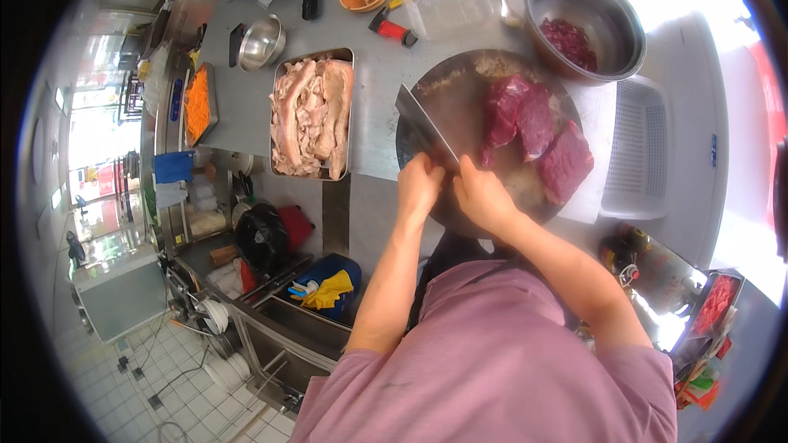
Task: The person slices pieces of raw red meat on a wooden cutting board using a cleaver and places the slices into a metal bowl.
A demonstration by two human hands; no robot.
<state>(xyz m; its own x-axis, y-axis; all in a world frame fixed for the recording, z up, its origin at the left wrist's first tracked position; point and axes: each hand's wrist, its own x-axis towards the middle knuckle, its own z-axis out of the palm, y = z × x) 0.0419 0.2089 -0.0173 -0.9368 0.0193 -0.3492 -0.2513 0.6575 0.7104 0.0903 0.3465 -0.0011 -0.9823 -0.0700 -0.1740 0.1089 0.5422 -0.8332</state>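
Note:
A cleaver [425, 120] is in my right hand [483, 194], its broad blade slanting up and left over a round chopping board [455, 86]. My fist hides the handle. Close to the blade's near end, my left hand [422, 187] has its fingers bent down at the board's edge. Something dark red shows faintly between the hands; whether the left fingers grip it is hidden. To the right of the blade lie pieces of raw red meat: one dark piece [508, 107], another beside it [534, 123], and a block [566, 163] at the board's right edge.
A metal tray [353, 117] of pale sliced meat stands left of the board. A deep pot [637, 43] holding chopped red meat is at the back right, beside a white perforated basket [634, 147]. Behind lie a red-handled tool [394, 32], a clear plastic container [446, 6] and a spoon [505, 6].

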